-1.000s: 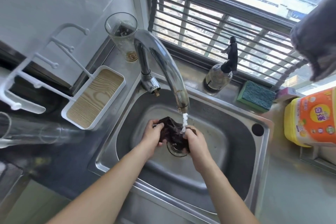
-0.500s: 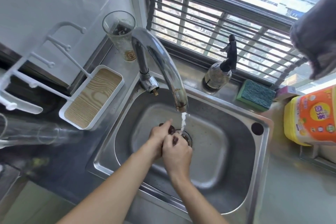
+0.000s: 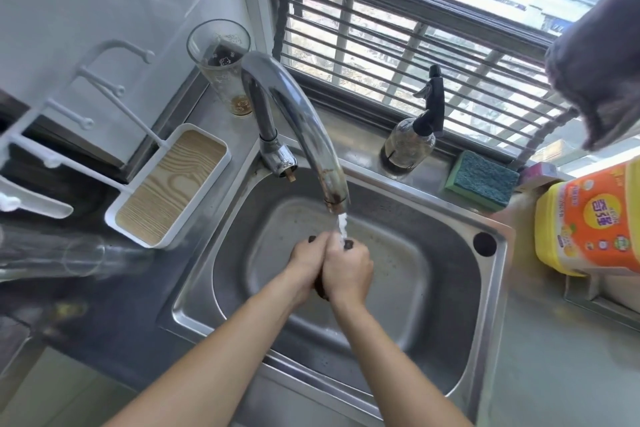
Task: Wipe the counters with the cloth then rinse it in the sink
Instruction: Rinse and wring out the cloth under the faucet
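Both my hands are pressed together over the middle of the steel sink [image 3: 450, 340], squeezing a dark brown cloth [image 3: 349, 245] between them. My left hand [image 3: 306, 262] and my right hand [image 3: 348, 270] are curled round the cloth, so only small dark bits show past the fingers and below the palms. Water runs from the chrome tap [image 3: 304, 128] straight onto my fingers and the cloth.
A white rack with a wood-pattern tray [image 3: 169, 184] stands left of the sink, a tall glass [image 3: 221, 62] behind the tap. A spray bottle [image 3: 415, 135], a green sponge [image 3: 481, 180] and a yellow detergent jug [image 3: 588, 218] line the back right. A grey cloth [image 3: 599, 62] hangs top right.
The cloth was spread open between my hands under the water. My hands have since come together and bunched it up, and now sit a little higher, right under the stream.
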Demonstrator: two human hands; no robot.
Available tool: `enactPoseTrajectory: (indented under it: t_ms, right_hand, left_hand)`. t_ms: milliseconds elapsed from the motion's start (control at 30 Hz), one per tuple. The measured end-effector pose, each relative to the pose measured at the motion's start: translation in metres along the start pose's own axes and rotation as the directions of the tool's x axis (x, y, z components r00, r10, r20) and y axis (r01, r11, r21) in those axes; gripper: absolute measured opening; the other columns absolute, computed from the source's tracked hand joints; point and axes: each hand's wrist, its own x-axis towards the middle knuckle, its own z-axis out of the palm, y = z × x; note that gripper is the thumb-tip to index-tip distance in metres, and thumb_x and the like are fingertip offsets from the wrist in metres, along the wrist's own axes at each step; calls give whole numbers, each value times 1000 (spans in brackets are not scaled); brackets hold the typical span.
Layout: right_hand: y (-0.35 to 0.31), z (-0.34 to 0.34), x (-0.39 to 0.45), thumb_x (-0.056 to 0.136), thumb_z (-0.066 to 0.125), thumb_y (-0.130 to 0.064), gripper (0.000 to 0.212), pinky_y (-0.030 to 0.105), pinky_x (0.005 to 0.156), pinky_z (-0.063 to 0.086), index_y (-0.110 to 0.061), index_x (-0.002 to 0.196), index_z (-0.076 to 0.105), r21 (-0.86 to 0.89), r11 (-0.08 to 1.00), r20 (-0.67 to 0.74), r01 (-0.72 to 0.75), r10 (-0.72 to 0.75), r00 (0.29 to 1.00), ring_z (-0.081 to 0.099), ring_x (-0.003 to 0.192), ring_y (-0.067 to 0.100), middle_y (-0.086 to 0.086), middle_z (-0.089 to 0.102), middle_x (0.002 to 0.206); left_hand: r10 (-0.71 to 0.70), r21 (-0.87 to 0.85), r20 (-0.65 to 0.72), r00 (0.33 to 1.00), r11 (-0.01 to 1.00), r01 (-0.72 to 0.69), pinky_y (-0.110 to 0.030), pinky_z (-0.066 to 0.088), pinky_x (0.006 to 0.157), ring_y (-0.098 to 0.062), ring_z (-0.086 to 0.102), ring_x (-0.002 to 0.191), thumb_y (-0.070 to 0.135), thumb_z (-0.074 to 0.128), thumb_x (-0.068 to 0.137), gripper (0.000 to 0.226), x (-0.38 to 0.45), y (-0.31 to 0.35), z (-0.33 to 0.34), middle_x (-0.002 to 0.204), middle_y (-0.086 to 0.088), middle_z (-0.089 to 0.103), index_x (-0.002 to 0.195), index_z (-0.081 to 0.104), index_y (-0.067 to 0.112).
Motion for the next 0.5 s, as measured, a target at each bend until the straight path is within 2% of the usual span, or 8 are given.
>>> enactPoseTrajectory:
  t_ms: [67,133,233,300,333,433,500]
  right_hand:
    - [-3,-7,31,98,49,-38,40,40,81,47,-7,86,72,11,984,6,-178,178,984,65,102,43,25,73,104]
    - [-5,-9,41,99,47,-38,43,39,82,45,-5,91,73,-8,979,37,-204,204,978,64,106,43,24,72,108]
    - [-8,-1,3,95,51,-39,35,37,71,37,-15,74,65,-50,998,93,32,-27,995,65,91,40,21,73,92]
    - [-4,5,-22,90,50,-38,33,38,68,37,-16,67,58,-34,987,113,160,-156,981,63,83,40,19,72,83]
    - [-2,6,-23,89,50,-38,34,39,68,39,-14,68,61,-60,983,97,172,-165,981,64,84,41,20,72,83]
    - [5,5,14,95,53,-39,39,38,73,44,-9,78,71,-102,995,28,-10,13,1000,65,93,42,22,74,93]
    - [8,-3,38,97,50,-38,41,39,79,46,-7,80,71,-47,988,38,-144,146,989,65,98,42,22,74,97]
  left_hand:
    - [-1,66,78,997,998,-4,-20,46,50,-12,57,51,29,56,97,27,-12,-7,8,61,2,62,74,61,16]
    - [22,72,87,996,997,-29,-18,46,48,-12,58,55,27,53,99,28,-13,-8,9,67,1,63,74,60,17]
    - [24,-53,-9,1000,998,-24,-25,46,58,-20,60,64,21,56,93,25,5,0,-2,71,-5,64,70,62,15]
    - [-13,-107,-68,998,994,6,-22,44,52,-20,57,55,22,57,90,23,8,6,-8,66,-6,58,68,57,17]
    - [-20,-118,-57,998,993,13,-18,42,47,-17,55,48,21,56,91,23,8,4,-9,61,-4,56,68,55,17]
    - [-20,37,89,996,999,17,-13,38,38,-7,56,40,25,52,99,28,-1,-5,-4,52,4,61,75,60,15]
    - [-11,140,157,988,990,-11,-12,35,38,-3,53,42,33,49,102,27,-7,-11,-3,59,7,61,82,59,19]
